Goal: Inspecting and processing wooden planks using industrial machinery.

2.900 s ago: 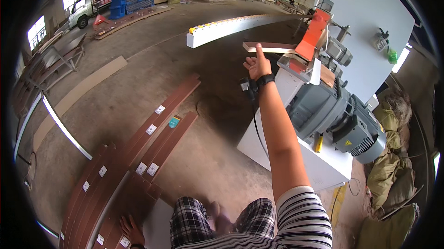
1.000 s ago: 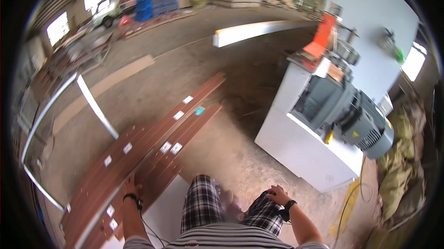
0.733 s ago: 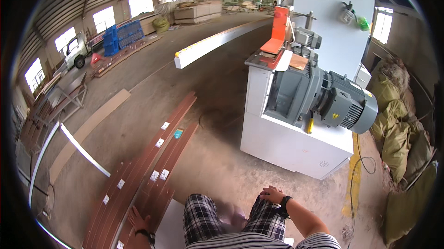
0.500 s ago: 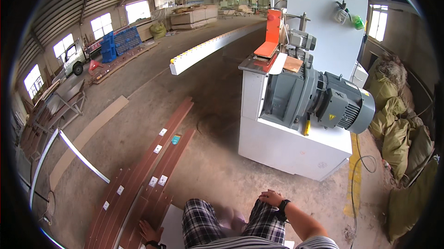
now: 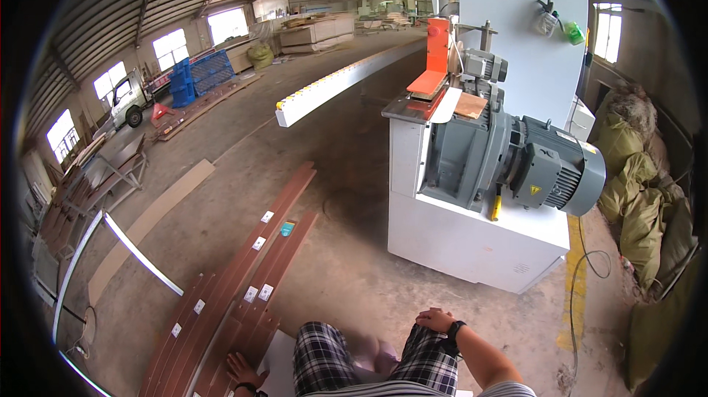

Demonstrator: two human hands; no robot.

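Observation:
My left hand (image 5: pixel 245 370) lies with fingers spread on the reddish-brown planks (image 5: pixel 237 307) at the lower left. Several small white labels (image 5: pixel 258 243) are stuck along these long strips, and a teal card (image 5: pixel 287 228) lies on one of them. Resting over my right knee, my right hand (image 5: pixel 436 320) wears a dark wristwatch (image 5: pixel 456 329); its fingers lie on the checked trousers (image 5: pixel 422 356) and nothing shows in it. Neither hand holds anything that I can see.
A white machine (image 5: pixel 472 242) with a grey motor (image 5: pixel 557 165) and orange guard (image 5: pixel 436 54) stands ahead right. A long white rail (image 5: pixel 332 89) runs from it. Stuffed sacks (image 5: pixel 638 213) line the right wall; a cable (image 5: pixel 582 286) trails nearby. Far left is a truck (image 5: pixel 129 102).
The view has tilted slightly, so the scene sits a little lower and farther right. Both hands keep their places on the planks and the knee.

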